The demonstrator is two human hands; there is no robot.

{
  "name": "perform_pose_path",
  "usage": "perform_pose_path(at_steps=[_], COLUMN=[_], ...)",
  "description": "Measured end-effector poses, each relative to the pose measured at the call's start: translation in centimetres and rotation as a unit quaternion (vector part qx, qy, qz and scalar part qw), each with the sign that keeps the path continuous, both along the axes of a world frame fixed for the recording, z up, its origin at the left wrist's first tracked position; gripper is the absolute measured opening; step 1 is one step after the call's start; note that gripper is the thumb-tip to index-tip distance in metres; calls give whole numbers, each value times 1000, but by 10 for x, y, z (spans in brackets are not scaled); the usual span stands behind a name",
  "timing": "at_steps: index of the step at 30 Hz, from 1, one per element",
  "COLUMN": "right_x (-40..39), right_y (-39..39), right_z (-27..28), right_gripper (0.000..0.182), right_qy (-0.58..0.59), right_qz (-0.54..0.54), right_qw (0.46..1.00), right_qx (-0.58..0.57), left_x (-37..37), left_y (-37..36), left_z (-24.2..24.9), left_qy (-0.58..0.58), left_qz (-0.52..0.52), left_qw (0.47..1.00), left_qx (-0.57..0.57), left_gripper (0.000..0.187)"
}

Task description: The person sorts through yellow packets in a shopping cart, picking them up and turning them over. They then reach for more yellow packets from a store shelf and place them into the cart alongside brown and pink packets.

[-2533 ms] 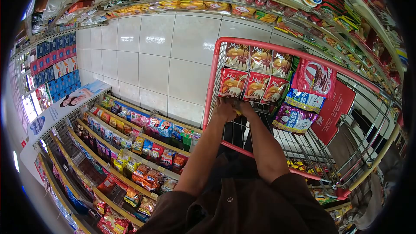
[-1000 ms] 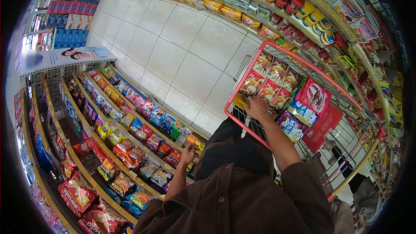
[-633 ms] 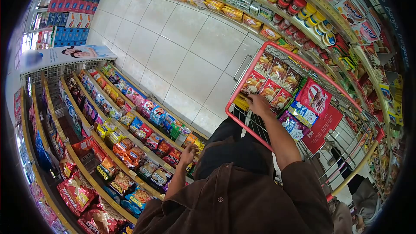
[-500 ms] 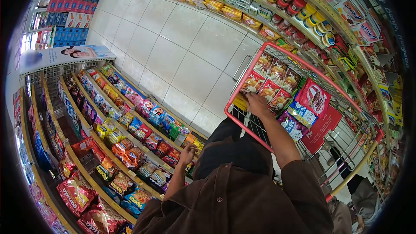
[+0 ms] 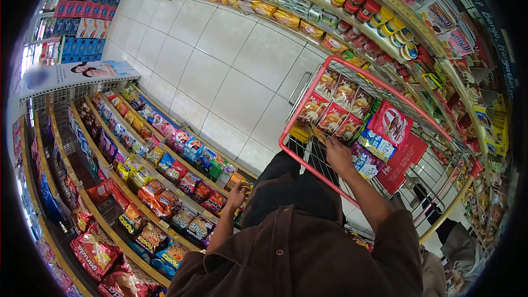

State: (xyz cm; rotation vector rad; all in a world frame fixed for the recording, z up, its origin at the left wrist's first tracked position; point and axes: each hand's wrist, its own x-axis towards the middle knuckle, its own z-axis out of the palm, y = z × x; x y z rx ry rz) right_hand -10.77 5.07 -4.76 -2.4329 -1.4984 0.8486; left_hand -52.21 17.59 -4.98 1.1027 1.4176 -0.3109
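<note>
My right hand (image 5: 339, 155) is inside a red-rimmed wire shopping cart (image 5: 291, 155), just behind two rows of red and brown drink-mix packets (image 5: 333, 109). Its fingers point at the near row and hold nothing that I can see. A yellow pack (image 5: 301, 131) lies at the cart's left corner. A red bag (image 5: 390, 124), a blue pack (image 5: 376, 141) and a purple pack (image 5: 361, 160) lie to the right of my hand. My left hand (image 5: 237, 194) hangs by the edge of a low snack shelf (image 5: 165, 154) on my left, loosely open and empty.
Tiered shelves of snack bags run along the left. Shelves of jars, bottles and packets (image 5: 379, 16) curve along the right behind the cart. White floor tiles (image 5: 220, 55) fill the aisle ahead. Another person (image 5: 459, 253) stands at the lower right.
My right hand has drawn back from the packet rows toward me inside the cart. My left hand stays by the snack shelf. The view has shifted slightly.
</note>
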Motion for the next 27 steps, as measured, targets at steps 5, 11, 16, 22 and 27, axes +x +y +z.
perform_pose_path(at_steps=[5,11,16,22,27], right_x=[7,-4,-10,-6,-8], right_y=[-33,-33,-13,-9,-11], right_z=[24,-21,-57,-74,-88], right_gripper=[32,31,35,42,40], right_qy=[0,46,101,124,146], right_qz=[-22,10,21,50,12], right_qw=[999,997,981,966,956], right_qx=[-33,-67,-167,-223,-256], left_x=[6,6,9,1,7], left_y=[3,10,14,15,14], left_z=[-1,-5,1,6,12], left_qy=[14,9,15,12,36], left_qz=[19,-23,-1,8,-3], left_qw=[999,999,998,999,999], left_qx=[-25,-38,-53,-30,-34], left_gripper=[21,27,27,27,27])
